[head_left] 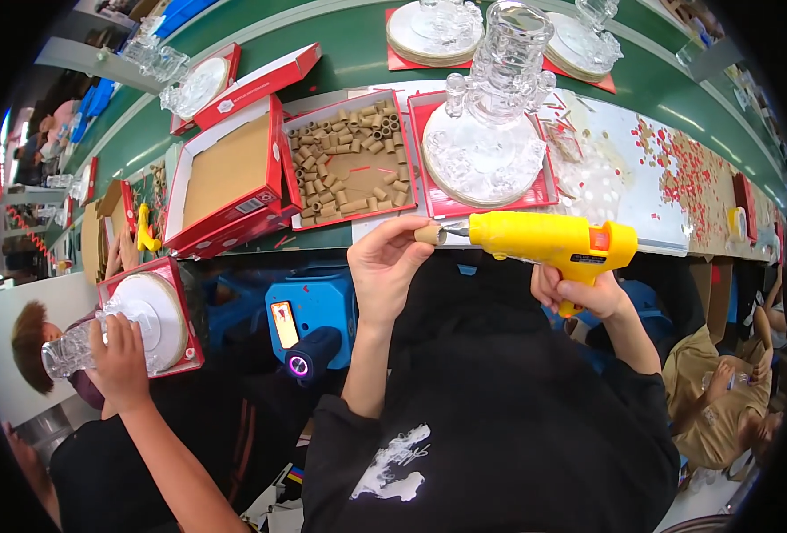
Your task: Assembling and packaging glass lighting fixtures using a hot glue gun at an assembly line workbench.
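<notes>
My left hand pinches a short brown cardboard tube between thumb and fingers, its open end turned right. A yellow glue gun lies level in my right hand, which is wrapped round its handle. The gun's metal nozzle meets the tube's open end; whether it touches the rim cannot be made out. Just beyond my hands, a clear glass-like ornament stands on a round white base in a red box lid. Many similar tubes fill a shallow red box beyond my left hand.
An open box stands further left on the green table. Red bits litter a white sheet at right. Below the table edge sits a blue stool with a dark cylindrical device. A co-worker's hand holds another ornament at left.
</notes>
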Available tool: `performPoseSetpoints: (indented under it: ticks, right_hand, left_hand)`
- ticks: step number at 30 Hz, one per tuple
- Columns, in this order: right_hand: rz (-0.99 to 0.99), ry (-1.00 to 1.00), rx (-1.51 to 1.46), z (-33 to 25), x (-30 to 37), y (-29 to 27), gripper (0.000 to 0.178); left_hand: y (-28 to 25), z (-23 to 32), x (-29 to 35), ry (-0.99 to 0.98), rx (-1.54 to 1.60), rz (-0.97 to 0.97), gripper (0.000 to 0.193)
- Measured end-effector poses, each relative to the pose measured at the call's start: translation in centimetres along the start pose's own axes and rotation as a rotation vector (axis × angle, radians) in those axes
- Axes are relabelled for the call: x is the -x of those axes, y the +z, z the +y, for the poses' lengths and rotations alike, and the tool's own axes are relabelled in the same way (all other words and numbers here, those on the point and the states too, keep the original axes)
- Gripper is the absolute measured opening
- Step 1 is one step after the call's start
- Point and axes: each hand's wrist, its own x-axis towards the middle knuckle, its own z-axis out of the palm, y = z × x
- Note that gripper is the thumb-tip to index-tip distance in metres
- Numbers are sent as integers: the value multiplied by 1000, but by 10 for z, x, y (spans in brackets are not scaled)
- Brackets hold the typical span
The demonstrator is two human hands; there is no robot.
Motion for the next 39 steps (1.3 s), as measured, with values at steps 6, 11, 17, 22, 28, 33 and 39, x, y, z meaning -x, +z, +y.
performPoseSetpoints:
  ticks: [6, 11, 17, 22, 28, 33, 39]
  right_hand:
    - [-7, 31, 4, -2, 1, -3, 20]
    - [-33, 39, 4, 0, 5, -5, 20]
    - [-39, 47, 10, 0, 8, -4, 20]
    - [-2, 60, 100, 4, 17, -18, 20]
    - [515, -118, 251, 8, 48, -94, 48]
    - [877, 143, 42, 42, 44, -196, 48]
    - [1012, 533, 1165, 53, 60, -245, 40]
  left_hand:
    - [1, -2, -2, -5, 19, 5, 27]
    - [2, -2, -1, 6, 1, 7, 29]
    - [3, -5, 1, -15, -19, 23, 31]
    - [-1, -18, 0, -31, -27, 11, 30]
    - [13, -15, -2, -131, 2, 62, 24]
    - [23, -39, 0, -255, -80, -11, 28]
    - [59, -68, -2, -351, -128, -92, 25]
